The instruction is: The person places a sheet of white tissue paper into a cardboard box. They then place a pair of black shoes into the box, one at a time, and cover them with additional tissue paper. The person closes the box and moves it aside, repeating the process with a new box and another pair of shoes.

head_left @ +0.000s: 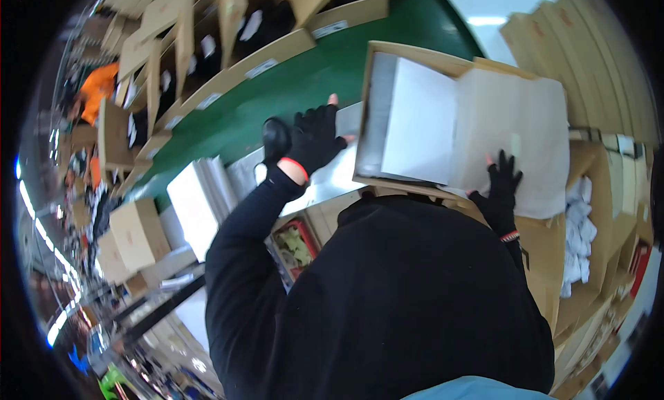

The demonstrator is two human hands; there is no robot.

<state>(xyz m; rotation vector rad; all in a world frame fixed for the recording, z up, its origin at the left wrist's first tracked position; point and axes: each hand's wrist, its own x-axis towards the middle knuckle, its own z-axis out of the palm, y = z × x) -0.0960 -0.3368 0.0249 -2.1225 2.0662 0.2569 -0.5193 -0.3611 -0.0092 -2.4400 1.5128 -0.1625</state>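
Observation:
An open cardboard box (362, 134) stands in front of me at the edge of a green conveyor belt (277, 99). White paper (422, 120) lies inside it, and a pale paper sheet (536, 123) spreads over its right side. My right hand (499, 196), in a black glove with bare fingertips, rests on that sheet with its fingers spread. Left of the box, my left hand (317, 138), gloved alike, hovers with its fingers apart over the metal ledge. Beside it is a rounded, shiny black object (275, 138), partly hidden; I cannot tell whether they touch.
Open cartons (277, 61) with dark contents line the belt's far side. A stack of white sheets or flat boxes (200, 199) stands at left. At right are a carton of crumpled white paper (579, 234) and stacked cardboard (574, 54). A person in orange (98, 92) is far left.

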